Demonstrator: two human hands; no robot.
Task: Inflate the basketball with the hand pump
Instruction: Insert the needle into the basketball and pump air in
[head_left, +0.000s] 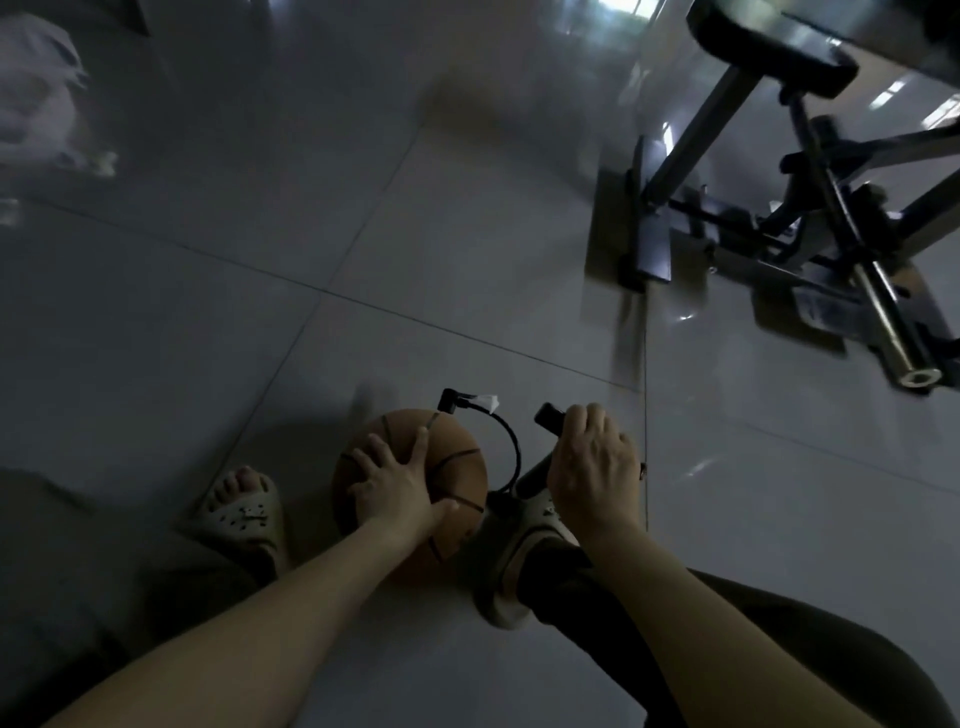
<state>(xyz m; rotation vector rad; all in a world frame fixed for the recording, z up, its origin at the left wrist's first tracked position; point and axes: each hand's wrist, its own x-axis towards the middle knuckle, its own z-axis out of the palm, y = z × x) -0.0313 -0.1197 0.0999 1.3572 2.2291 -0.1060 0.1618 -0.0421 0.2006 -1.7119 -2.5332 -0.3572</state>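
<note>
one basketball (460, 449) under the left hand (394, 484)

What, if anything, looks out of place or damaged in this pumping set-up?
Nothing stands out. The left hand rests on the basketball, the right hand grips the pump handle, and the hose loops unkinked towards the ball. A sandal stands on the pump's base.
</note>
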